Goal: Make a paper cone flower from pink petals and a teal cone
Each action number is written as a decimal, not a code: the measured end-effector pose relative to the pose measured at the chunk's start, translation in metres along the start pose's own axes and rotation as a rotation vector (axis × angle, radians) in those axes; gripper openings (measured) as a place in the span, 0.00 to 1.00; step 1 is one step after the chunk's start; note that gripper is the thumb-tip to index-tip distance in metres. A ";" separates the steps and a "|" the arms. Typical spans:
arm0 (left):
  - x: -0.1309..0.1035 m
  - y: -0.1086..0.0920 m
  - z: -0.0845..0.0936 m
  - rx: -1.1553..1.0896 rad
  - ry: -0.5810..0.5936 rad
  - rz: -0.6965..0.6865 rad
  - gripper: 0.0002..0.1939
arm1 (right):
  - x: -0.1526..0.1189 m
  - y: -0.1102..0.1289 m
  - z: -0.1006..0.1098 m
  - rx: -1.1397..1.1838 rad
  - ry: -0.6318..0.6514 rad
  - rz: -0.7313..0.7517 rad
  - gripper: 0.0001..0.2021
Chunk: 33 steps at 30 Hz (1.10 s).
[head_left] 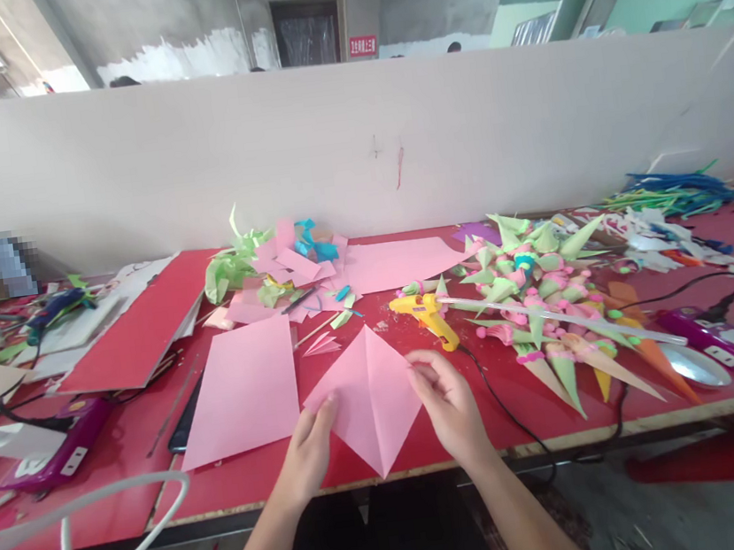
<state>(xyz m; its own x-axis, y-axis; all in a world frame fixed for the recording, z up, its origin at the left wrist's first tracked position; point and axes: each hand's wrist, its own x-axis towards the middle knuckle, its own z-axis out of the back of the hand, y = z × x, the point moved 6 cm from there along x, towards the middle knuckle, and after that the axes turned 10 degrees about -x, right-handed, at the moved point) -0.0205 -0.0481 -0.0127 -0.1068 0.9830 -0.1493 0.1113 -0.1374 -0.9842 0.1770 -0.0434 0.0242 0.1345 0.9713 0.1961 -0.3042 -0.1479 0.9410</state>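
One creased pink sheet [374, 408], held in the air or on the surface to the near left of the yellow glue gun [423, 308]; cannot tell whether touching the red worktop [233, 488]. Turned like a diamond, with a straight crease running from far corner to near corner. Pinched along its left side by the left hand [312, 433], thumb on top, fingers mostly hidden underneath. Pinched at its right side, closer to the glue gun, by the right hand [449, 399], thumb and bent fingers closed on the edge.

To the left of the glue gun, beyond the left hand, a flat pink sheet [248, 397], just beside a dark flat object [180, 433]. Farther left of the gun, a red board [139, 325]. Behind and left of it, a heap of pink scraps [302, 265] beside crumpled green paper [226, 274]. Directly behind it, a larger pink sheet [398, 262].

To the right of the glue gun, a pile of paper cones [552, 283], mostly pale green with pink, and a long clear stick [559, 316] reaching across from the gun's rear end. Well to the right, a purple power strip [700, 341].
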 end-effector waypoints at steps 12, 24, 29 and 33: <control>-0.005 -0.012 -0.017 -0.515 0.103 0.232 0.12 | -0.009 0.020 0.001 -0.311 0.342 0.453 0.14; -0.005 -0.024 -0.024 0.060 0.147 -0.033 0.14 | -0.003 -0.004 -0.011 0.025 0.203 0.041 0.09; -0.001 -0.016 -0.026 0.003 0.088 -0.080 0.14 | -0.006 -0.015 -0.023 0.430 0.157 -0.126 0.15; 0.000 -0.014 -0.028 0.010 0.112 -0.100 0.13 | -0.008 -0.012 -0.034 0.330 0.250 -0.132 0.12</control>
<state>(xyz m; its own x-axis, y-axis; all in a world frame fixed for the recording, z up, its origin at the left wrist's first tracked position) 0.0056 -0.0429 0.0040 -0.0060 0.9992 -0.0391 0.0958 -0.0384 -0.9947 0.1473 -0.0433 0.0020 -0.0933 0.9951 0.0338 0.0239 -0.0317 0.9992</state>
